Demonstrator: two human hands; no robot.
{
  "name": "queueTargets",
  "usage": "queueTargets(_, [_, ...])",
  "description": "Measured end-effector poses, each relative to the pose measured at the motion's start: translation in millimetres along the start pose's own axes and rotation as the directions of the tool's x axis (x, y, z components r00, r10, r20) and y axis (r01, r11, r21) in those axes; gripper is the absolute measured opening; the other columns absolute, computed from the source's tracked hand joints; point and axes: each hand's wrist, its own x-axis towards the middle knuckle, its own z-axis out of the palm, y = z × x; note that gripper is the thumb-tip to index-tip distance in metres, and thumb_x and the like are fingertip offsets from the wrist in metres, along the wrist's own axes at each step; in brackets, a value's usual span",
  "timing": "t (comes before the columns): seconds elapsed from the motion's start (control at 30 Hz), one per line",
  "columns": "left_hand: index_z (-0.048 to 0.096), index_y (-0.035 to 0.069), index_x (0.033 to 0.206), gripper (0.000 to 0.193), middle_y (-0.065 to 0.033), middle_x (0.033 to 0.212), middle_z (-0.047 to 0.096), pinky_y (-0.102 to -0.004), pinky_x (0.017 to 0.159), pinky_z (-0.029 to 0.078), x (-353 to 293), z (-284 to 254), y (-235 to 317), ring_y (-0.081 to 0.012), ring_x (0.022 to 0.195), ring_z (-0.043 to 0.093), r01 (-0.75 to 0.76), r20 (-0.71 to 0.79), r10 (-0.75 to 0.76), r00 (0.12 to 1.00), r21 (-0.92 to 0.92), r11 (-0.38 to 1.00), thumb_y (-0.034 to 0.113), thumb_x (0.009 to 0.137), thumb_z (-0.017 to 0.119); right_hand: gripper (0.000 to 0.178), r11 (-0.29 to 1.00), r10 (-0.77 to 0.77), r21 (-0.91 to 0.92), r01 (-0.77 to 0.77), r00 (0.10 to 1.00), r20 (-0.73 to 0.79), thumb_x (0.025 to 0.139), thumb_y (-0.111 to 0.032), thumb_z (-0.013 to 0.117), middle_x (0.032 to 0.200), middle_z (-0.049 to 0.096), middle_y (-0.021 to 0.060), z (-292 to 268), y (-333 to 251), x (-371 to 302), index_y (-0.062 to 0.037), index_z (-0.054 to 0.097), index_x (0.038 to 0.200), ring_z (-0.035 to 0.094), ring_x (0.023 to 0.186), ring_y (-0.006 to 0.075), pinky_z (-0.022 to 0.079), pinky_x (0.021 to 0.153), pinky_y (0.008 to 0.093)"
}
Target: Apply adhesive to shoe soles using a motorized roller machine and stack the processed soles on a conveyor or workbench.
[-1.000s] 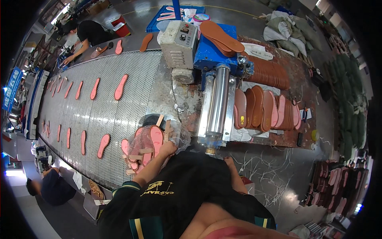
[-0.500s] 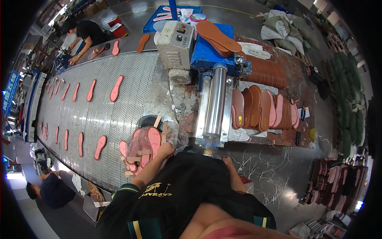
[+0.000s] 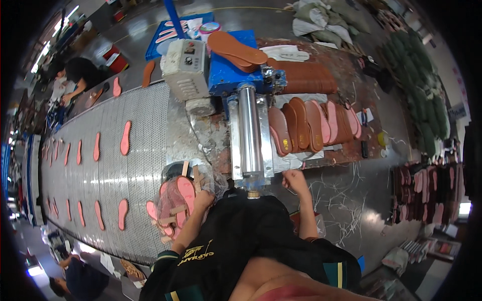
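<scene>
My left hand (image 3: 204, 199) is closed at the right side of a pile of pink insoles (image 3: 186, 190) under crumpled clear plastic (image 3: 166, 199). Whatever its fingers hold, if anything, is hidden. Several tan strips (image 3: 177, 209) lie among these insoles. Closed and raised, my right hand (image 3: 295, 180) is just off the table's near edge, to the right of the metal roller (image 3: 248, 133). I cannot make out what it grips. The roller juts toward me from a blue machine (image 3: 232, 72). Brown insoles (image 3: 239, 50) lie stacked on that machine.
Pink insoles (image 3: 125, 138) lie in two rows on a mesh conveyor belt (image 3: 143, 170) at left. A grey control box (image 3: 184, 70) stands beside the machine. Right of the roller, brown insoles (image 3: 299, 118) line the table. White strands (image 3: 344, 195) litter the floor. A person (image 3: 83, 273) sits lower left.
My right hand has risen from beside my body to the table's near edge and shows more fully. My left hand stays by the insole pile. The whole view has shifted.
</scene>
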Motion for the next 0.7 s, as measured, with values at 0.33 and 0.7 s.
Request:
queueTargets(0.33, [0.068,0.003,0.07,0.035,-0.0144,0.063,0.065,-0.0413,0.067,0.051,-4.3,-11.8,10.4,-0.0294,0.065,0.066,-0.061,0.043,0.063,0.997,-0.064,0.996,0.035,0.079,0.056,0.031,0.653,-0.714,-0.058,0.755,0.589,-0.379,0.087,-0.02,0.063,0.074,0.063,0.0042,12.3,-282.4,102.5,-0.0007,0.054,0.11,0.054,0.058,0.0086,0.043,0.053,0.0256])
queueTargets(0.7, [0.06,0.004,0.077,0.019,-0.0027,0.058,0.059,-0.0264,0.037,0.037,5.0,-1.7,-7.8,-0.0116,0.039,0.048,-0.099,0.149,0.19,0.97,-0.471,0.877,0.02,0.086,0.055,0.021,0.656,-0.713,0.101,0.748,0.658,-0.244,0.086,-0.014,0.062,0.075,0.066,0.0062,5.5,-317.3,167.4,0.002,0.061,0.099,0.06,0.062,0.0121,0.046,0.057,0.025])
